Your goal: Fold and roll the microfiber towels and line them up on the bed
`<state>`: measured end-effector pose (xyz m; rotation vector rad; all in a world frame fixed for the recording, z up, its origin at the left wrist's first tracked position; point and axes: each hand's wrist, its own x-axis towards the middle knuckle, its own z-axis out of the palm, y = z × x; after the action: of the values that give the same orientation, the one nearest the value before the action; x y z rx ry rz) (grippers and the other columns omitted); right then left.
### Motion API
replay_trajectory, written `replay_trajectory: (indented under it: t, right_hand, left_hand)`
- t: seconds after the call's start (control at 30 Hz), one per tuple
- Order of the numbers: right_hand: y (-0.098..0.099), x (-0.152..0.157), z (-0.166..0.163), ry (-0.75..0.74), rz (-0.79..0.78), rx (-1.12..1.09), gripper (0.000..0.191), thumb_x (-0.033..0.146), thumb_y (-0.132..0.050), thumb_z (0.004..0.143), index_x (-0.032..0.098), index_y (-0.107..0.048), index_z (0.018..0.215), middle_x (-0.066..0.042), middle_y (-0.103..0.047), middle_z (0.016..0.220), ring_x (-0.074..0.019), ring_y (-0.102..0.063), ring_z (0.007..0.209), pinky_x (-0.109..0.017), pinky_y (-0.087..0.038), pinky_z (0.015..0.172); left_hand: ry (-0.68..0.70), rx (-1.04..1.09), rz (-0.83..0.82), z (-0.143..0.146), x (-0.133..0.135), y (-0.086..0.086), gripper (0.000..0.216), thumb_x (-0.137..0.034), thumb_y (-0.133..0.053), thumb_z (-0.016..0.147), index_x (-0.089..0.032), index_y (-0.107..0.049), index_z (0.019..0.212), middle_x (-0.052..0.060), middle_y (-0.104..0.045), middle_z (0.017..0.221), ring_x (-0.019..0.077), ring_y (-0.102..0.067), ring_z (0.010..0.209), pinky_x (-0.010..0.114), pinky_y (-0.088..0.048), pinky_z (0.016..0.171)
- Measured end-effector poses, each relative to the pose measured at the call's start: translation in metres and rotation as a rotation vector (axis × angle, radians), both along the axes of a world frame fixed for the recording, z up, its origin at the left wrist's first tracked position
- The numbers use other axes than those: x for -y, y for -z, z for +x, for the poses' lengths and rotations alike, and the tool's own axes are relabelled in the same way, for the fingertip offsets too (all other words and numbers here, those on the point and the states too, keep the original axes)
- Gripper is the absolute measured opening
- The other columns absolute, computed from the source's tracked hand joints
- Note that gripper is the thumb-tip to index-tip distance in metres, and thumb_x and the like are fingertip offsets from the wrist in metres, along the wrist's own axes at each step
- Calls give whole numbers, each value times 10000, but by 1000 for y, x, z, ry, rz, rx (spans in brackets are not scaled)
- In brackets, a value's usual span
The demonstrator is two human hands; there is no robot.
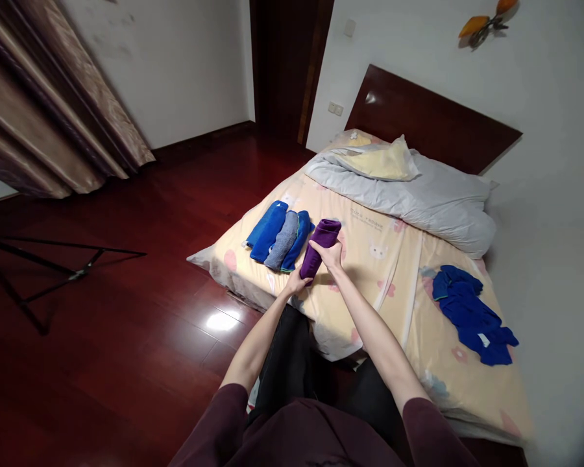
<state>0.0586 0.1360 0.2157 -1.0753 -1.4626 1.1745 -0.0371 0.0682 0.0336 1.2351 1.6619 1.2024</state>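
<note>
Two hands work one purple roll (324, 233). The left hand (296, 283) curls its fingers around the near end, and the right hand (329, 255) wraps the middle, both closed snugly on the cloth. The roll sits tilted, its far end poking out just beyond the right fingers, low over the bed (394, 259). Just left of the fingers a row of rolled cloths (278, 237), blue and grey, lies side by side. To do this well, I'd judge, grip evenly so no layer slackens, and line the roll up parallel with that row, ends level. Well to the right of the fingers, a loose blue cloth (472, 311) lies crumpled.
</note>
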Motion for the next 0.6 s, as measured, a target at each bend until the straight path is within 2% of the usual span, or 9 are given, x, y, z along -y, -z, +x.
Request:
replay_trajectory:
  t: [0.43,0.6]
  right_hand:
    - [-3,4,-1,5,-10,-12,458,378,-918,582,115,-765,924,-108,-802,952,-229,-758,809,-346,-626,795]
    - [-2,4,0,-3,-7,-22,442,384,-914,589,123,-757,909,-107,-798,946,-229,-751,797,-353,-621,798]
  left_hand:
    - [31,-4,4,-1,2,0,700,-210,-781,736,-99,-581,1398,146,-711,1296,310,-676,1168,430,-528,1046]
    - [37,-29,-25,-3,1,4,681,-246,-783,757,-128,-582,1396,133,-709,1302,309,-674,1174,431,-527,1043]
